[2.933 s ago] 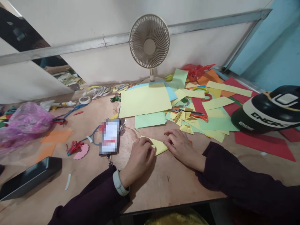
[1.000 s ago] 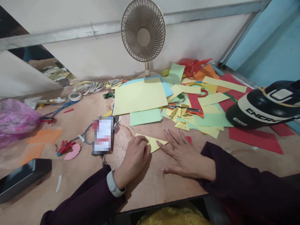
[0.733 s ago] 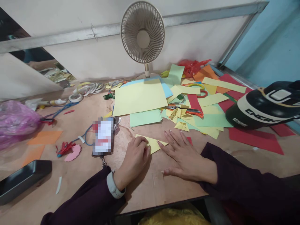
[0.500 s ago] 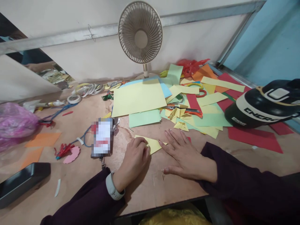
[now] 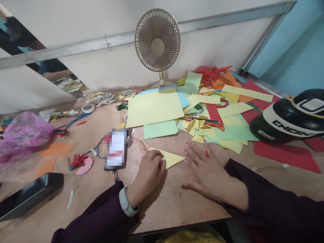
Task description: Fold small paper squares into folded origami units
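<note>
A small piece of folded yellow paper [image 5: 174, 159] lies on the table, its pointed end toward the right. My left hand [image 5: 153, 168], with a pale watch on the wrist, is curled over the paper's left end and presses it down, hiding that end. My right hand [image 5: 209, 173] lies flat with fingers spread, just right of the point and apart from it. A red scrap [image 5: 207, 154] shows between its fingers. Beyond the fingertips sit a small folded yellow piece [image 5: 198, 138] and several more folded yellow pieces [image 5: 193, 125].
Yellow sheets [image 5: 154, 108] and green sheets [image 5: 160, 130] are stacked ahead, before a fan [image 5: 158, 47]. Scissors [image 5: 220, 103] and a cutter [image 5: 209, 120] lie among paper strips. A black bottle [image 5: 286, 118] stands right; a lanyard card [image 5: 116, 148] and black case [image 5: 32, 195] lie left.
My right hand has slid slightly right, off the tip of the folded paper. My left hand stays on the paper. The whole view has shifted a little.
</note>
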